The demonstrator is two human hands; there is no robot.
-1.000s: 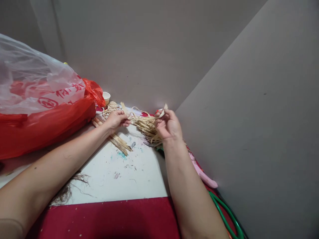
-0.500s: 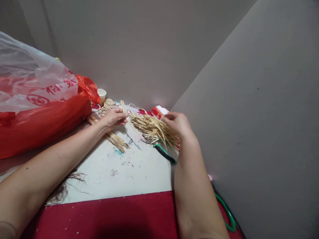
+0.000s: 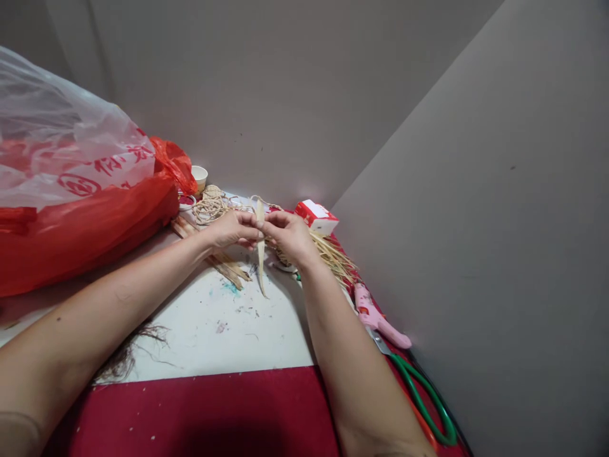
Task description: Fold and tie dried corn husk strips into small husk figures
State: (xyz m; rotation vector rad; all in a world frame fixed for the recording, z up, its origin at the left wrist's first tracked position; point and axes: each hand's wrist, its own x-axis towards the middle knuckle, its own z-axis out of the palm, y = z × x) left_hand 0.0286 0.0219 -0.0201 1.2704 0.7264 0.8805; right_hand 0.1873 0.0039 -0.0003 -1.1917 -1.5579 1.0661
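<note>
A pale, flat strip of dried plant fibre [image 3: 261, 257] stands nearly upright over the white board, its pointed lower end hanging down. My left hand [image 3: 234, 230] pinches it from the left, thumb and fingers closed. From the other side my right hand [image 3: 291, 238] pinches the same strip, fingertips touching those of the left. Behind my right hand lies a bundle of dried straw-like strips [image 3: 333, 257], partly hidden by the wrist. Under my left wrist rest some wider brown dried strips [image 3: 231, 270], and a coil of twisted cord [image 3: 209, 204] sits just beyond.
Large red and white plastic bags [image 3: 85, 235] fill the left. A paper cup [image 3: 200, 178] and a red-and-white box [image 3: 318, 217] stand near the wall. To the right lie a pink glue gun [image 3: 380, 320] and green-handled scissors [image 3: 428, 397]. Dark fibres [image 3: 126, 355] lie near my left forearm.
My right hand has moved left from the straw bundle and now grips the strip beside my left hand. The strip has turned more upright. The glue gun and scissors show more fully.
</note>
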